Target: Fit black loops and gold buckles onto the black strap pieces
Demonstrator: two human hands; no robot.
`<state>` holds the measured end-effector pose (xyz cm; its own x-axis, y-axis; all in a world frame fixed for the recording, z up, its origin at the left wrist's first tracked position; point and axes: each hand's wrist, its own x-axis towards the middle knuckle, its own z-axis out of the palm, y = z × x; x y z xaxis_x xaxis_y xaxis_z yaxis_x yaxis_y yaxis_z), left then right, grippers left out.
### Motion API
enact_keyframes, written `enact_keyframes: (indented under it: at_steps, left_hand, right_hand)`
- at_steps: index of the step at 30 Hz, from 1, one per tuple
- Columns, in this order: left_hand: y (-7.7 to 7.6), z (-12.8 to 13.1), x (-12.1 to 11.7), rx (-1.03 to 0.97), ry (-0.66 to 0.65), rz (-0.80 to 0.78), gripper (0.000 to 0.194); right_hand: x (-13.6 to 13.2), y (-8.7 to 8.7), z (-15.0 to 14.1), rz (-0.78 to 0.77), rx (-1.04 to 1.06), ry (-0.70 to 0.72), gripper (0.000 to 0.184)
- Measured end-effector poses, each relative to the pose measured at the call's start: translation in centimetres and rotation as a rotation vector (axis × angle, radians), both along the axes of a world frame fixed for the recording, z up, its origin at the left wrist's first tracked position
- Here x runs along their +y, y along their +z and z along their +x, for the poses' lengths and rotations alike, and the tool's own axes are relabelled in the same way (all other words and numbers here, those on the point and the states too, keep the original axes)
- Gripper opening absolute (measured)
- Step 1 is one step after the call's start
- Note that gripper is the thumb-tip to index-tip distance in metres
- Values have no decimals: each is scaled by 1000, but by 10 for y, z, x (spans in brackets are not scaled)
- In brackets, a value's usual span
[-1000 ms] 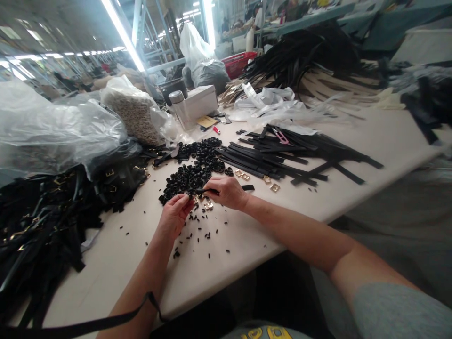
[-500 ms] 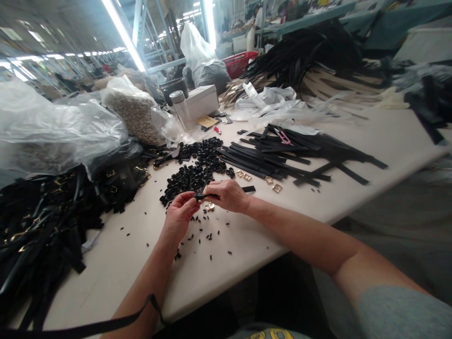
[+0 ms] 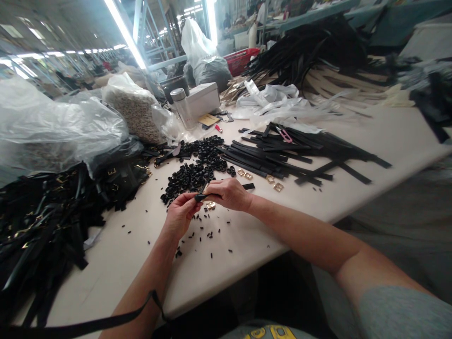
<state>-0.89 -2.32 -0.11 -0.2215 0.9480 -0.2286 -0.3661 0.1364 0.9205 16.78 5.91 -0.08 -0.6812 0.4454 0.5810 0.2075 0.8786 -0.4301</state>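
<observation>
A narrow black strap (image 3: 200, 197) runs between my two hands above the table. My left hand (image 3: 178, 215) pinches its end between thumb and fingertips. My right hand (image 3: 231, 194) is closed around the strap a little farther along, and a flat black piece (image 3: 249, 186) sticks out beyond that hand. Whether a loop sits on the strap between my fingers is too small to tell. Just behind my hands lies a heap of small black loops (image 3: 183, 181). A gold buckle (image 3: 211, 205) rests on the table below my right fingers.
More gold buckles (image 3: 278, 187) lie beside a spread of black straps (image 3: 261, 157) with pink-handled snips (image 3: 285, 135) on top. Tiny black bits (image 3: 211, 234) dot the table (image 3: 261, 230). Buckled straps (image 3: 52, 221) are heaped left, near plastic bags (image 3: 63, 122). A bottle (image 3: 181, 106) stands behind.
My left fingers have shifted slightly up and right, and the dark strap end now shows more plainly between both hands. My right hand has moved slightly right, still gripping the strap.
</observation>
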Motion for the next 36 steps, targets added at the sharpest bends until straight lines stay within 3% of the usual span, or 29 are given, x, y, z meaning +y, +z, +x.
enact_keyframes:
  at_steps: [9,16,20,24,33,36]
  left_hand:
    - [4,-3,-3,129,-9,-27,33]
    - [3,1,-5,211,-32,-22,36]
    - [0,1,-5,280,-38,7,35]
    - [-1,1,-6,304,-33,15,35]
    - [1,18,-7,354,-78,50,33]
    - [4,12,-7,358,-60,62,31]
  right_hand:
    - [2,-1,0,89,-109,-9,23]
    - [-1,-4,-4,67,-168,-21,20]
    - [-1,-3,-4,-60,-203,1,18]
    - [-5,3,-3,-245,-171,-77,42]
    - [-13,0,-10,-316,-175,-29,43]
    - [-6,-2,-9,-274,-189,6,31]
